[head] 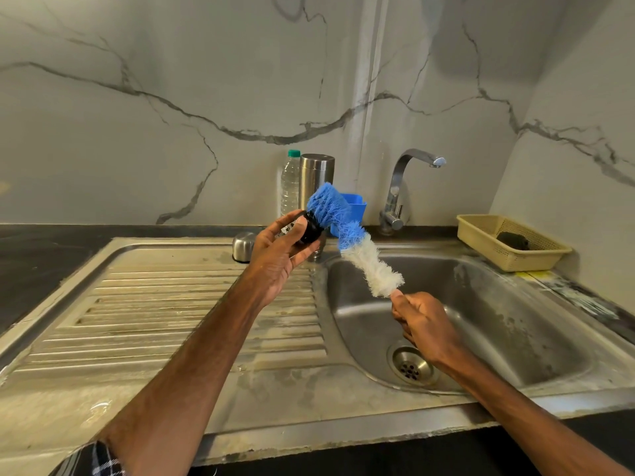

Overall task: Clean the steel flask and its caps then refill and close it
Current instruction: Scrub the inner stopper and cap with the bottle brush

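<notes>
My left hand (278, 255) grips a small black inner cap (311, 230) above the sink's left rim. My right hand (421, 321) pinches the handle end of a blue and white bottle brush (350, 235), whose blue bristles bend against the cap. The steel flask (316, 178) stands upright at the back by the wall, partly hidden behind the brush. A rounded steel outer cap (243, 246) lies on the drainboard just left of my left hand.
A clear plastic water bottle (290, 182) with a green lid stands left of the flask. A blue container (354, 204) sits behind the brush. The tap (405, 180) arches over the sink basin (498, 314). A beige basket (481, 235) holding a dark scrubber (513, 240) sits at right. The ribbed drainboard (171, 310) lies at left.
</notes>
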Demonstrator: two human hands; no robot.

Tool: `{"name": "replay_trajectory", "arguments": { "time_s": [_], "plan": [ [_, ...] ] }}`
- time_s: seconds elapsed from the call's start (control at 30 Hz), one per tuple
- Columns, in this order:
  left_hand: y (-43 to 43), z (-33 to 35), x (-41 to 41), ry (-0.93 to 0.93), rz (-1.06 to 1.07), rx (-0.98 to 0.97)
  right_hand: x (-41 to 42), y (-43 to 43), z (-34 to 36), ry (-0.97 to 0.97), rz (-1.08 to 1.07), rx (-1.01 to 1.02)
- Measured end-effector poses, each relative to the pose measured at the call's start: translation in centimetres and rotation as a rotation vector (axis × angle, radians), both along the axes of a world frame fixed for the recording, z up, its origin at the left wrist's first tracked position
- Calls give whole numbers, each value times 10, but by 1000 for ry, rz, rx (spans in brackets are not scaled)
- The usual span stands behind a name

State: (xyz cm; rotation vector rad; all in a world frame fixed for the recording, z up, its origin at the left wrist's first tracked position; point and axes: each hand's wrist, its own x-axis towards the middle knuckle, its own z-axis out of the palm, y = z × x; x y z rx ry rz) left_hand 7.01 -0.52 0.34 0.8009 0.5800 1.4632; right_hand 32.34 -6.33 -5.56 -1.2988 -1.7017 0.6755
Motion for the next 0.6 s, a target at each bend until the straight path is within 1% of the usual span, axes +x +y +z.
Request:
{"name": "replay_trajectory", "arguments": {
  "time_s": [0.1,0.23,0.4,0.5,0.6],
  "plan": [
    [1,-2,2,64,6,30,1,2,-1,-37,-29,30],
    [5,-6,2,62,12,50,1,1,-3,-111,-5,105],
    [8,-9,-2,80,31,53,-3,1,1,-135,-78,158],
    [7,-8,-2,111,24,83,-2,2,-1,-139,-110,148],
    [6,-10,0,199,33,111,0,5,-2,-110,-125,85]
  ]
}}
